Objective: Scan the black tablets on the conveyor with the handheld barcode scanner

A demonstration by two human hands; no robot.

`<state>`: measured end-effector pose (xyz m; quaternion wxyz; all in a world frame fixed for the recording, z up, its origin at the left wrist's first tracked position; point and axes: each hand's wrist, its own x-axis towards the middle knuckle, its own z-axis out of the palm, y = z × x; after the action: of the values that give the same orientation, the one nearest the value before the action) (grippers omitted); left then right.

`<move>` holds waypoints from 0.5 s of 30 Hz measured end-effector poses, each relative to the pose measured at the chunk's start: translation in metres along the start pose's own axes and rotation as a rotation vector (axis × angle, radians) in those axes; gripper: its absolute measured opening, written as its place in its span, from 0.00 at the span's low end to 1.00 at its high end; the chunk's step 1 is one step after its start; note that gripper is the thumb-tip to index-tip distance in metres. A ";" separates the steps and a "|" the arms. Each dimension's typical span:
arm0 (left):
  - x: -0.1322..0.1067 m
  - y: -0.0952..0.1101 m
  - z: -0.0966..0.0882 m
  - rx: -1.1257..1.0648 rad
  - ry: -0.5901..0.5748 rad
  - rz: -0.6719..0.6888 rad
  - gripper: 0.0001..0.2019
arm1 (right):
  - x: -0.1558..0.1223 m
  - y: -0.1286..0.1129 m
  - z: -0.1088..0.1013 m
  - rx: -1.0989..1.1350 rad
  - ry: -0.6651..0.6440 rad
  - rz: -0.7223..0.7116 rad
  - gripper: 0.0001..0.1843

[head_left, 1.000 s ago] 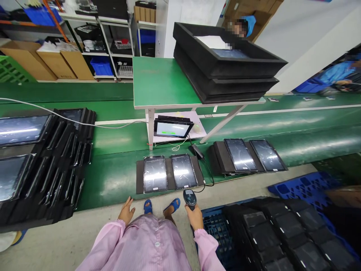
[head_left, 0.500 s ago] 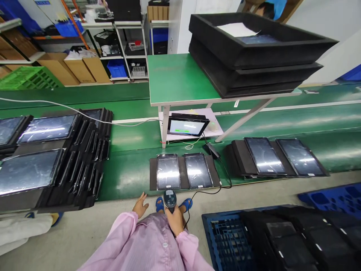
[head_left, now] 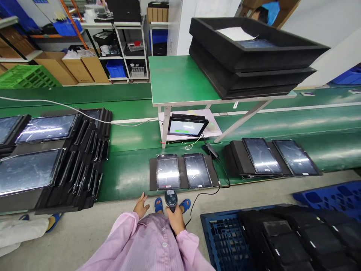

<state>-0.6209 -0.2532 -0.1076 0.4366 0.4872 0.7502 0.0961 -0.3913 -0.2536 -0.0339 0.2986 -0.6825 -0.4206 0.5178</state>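
The right hand (head_left: pixel 176 220) is holding a black barcode scanner (head_left: pixel 170 198) upright, its grip clamped around the handle, with the scanner head sitting just in front of the near edge of the green counter (head_left: pixel 126 177). A black cable (head_left: pixel 207 194) is running from the scanner up onto the counter. The left hand (head_left: pixel 141 206) is hanging free just left of the scanner, fingers spread apart and holding nothing.

Just beyond the scanner, a dark tray (head_left: pixel 183 172) is lying on the counter, carrying two tablets side by side: the left tablet (head_left: pixel 168 172) is sitting almost straight ahead of the scanner head, and the right tablet (head_left: pixel 197 171) is lying just beside it. Behind that tray, a lit monitor (head_left: pixel 186 125) is leaning under a small green table (head_left: pixel 175 81). To the tray's right, a second tray with two screens (head_left: pixel 275 156) is resting on the counter. Far left of the scanner, stacks of black screens (head_left: pixel 47 162) are piled up.
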 end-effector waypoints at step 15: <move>0.000 -0.002 0.000 -0.004 0.018 0.006 0.31 | 0.000 -0.003 -0.005 0.026 -0.021 -0.028 0.18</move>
<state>-0.6219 -0.2548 -0.1088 0.4304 0.4879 0.7524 0.1034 -0.3870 -0.2520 -0.0294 0.3103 -0.6670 -0.4267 0.5260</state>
